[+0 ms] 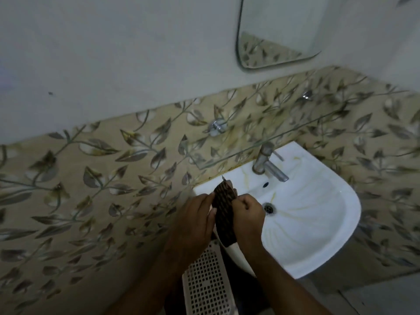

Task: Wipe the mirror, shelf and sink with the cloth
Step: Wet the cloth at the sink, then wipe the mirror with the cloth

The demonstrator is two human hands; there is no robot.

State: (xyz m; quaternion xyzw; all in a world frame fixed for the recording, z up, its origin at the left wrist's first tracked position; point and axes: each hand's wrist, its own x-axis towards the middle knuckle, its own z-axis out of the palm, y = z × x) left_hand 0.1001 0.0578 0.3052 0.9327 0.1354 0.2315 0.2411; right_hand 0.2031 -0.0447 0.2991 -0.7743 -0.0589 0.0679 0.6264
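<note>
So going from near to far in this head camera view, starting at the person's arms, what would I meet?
White perforated plastic basket → the two hands, left hand and right hand, holding the dark ribbed cloth → white ceramic sink → metal tap → clear glass shelf → rounded wall mirror.

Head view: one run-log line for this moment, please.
phase: pre-wipe | left hand + right hand: both grip cloth | over sink left rim | mirror, shelf untouched

A dark ribbed cloth [223, 212] hangs upright over the white sink's [318, 223] left rim. A glass shelf [261, 142] spans above it, with the rounded mirror [277, 30] higher up
</note>
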